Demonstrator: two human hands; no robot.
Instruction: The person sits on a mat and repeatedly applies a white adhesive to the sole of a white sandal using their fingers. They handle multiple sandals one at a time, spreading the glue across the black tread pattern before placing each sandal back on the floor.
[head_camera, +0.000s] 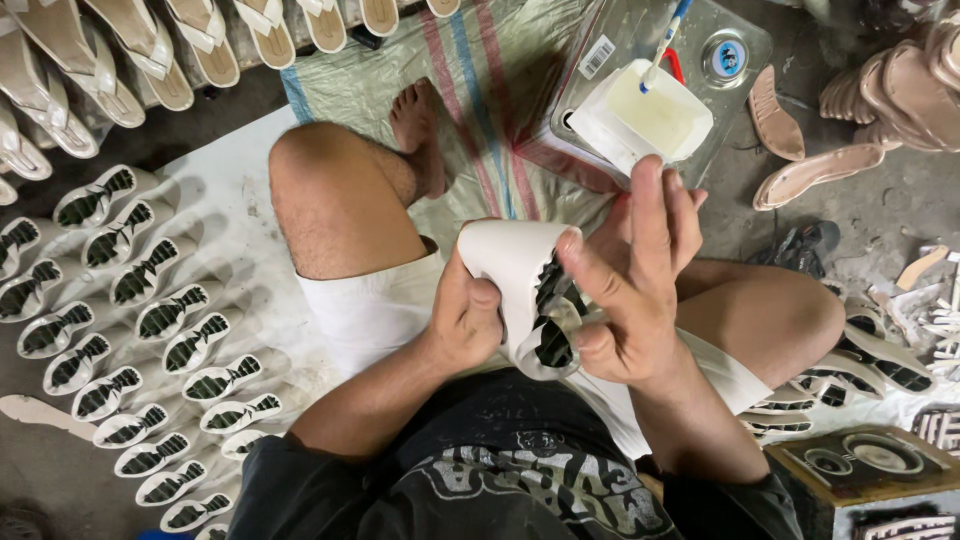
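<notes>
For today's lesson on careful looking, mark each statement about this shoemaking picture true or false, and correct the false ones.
1. Both hands hold one white shoe sole. True: the left hand and right hand grip it.
2. The white tub has a brush standing in it. True.
3. The soles lying at the left are in a heap. False: they lie in neat rows.
4. The person wears shoes. False: the foot is bare.
5. The person sits on a chair. False: cross-legged on the floor mat.
</notes>
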